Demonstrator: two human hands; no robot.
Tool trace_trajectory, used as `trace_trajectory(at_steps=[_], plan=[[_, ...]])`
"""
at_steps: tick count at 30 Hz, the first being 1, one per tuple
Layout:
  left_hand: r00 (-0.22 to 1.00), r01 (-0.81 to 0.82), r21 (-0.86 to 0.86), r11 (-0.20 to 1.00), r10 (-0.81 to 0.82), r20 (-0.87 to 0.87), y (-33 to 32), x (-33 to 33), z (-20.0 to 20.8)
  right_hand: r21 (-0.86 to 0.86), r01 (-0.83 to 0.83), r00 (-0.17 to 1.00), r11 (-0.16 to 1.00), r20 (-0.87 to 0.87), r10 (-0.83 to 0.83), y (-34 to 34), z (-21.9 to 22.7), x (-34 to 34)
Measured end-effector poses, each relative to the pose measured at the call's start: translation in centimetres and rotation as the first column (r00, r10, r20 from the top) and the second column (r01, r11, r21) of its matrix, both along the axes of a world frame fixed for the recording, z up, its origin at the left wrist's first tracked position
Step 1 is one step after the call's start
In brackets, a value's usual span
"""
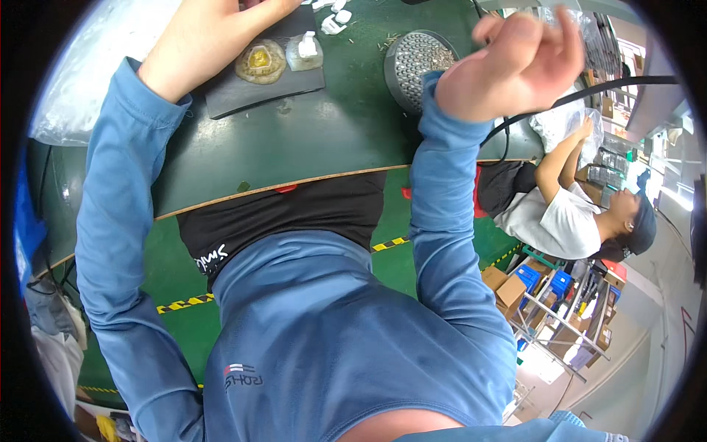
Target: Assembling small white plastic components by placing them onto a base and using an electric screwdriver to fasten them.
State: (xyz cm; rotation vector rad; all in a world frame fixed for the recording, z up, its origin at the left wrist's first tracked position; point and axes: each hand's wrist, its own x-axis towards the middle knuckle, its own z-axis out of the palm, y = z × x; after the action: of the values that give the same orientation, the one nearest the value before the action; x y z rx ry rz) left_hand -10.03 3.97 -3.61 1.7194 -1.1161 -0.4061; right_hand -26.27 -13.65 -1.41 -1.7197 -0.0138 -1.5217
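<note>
At the upper left, my left hand (pixel 213 37) reaches over the green worktop, its fingers mostly cut off by the top edge, so what they hold is hidden. Nearest to it lies a dark flat board (pixel 228 99). On this board sit a round translucent lump (pixel 261 62) with a yellow middle and a small clear block (pixel 305 56) with a white piece (pixel 307 43) on it. My right hand (pixel 512 70) is raised at the upper right, somewhat blurred, fingers partly bent and apart, with nothing visible in it. Beside its wrist stands a round grey dish (pixel 412 74) with a holed pattern and small bits.
Several white pieces (pixel 333 26) and scattered bits lie behind the board. Clear plastic sheeting (pixel 96 74) covers the worktop's left end. A black cable (pixel 589 90) crosses near my right wrist. Another person (pixel 574 214) handles a clear bag at the right, by shelves with boxes (pixel 508 287).
</note>
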Motion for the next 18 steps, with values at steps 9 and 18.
trace_trajectory(at_steps=[9,18], plan=[[0.972,-0.162,-0.054,0.985,0.169,0.163,0.4,-1.7,-0.7,0.441,-0.695,0.646,0.568,0.035,0.763,-0.6,2.9,6.5],[0.991,-0.096,-0.109,0.989,0.105,0.083,-0.1,-1.6,-0.9,0.462,-0.720,0.587,0.518,0.006,0.810,-1.6,-0.5,5.0]])
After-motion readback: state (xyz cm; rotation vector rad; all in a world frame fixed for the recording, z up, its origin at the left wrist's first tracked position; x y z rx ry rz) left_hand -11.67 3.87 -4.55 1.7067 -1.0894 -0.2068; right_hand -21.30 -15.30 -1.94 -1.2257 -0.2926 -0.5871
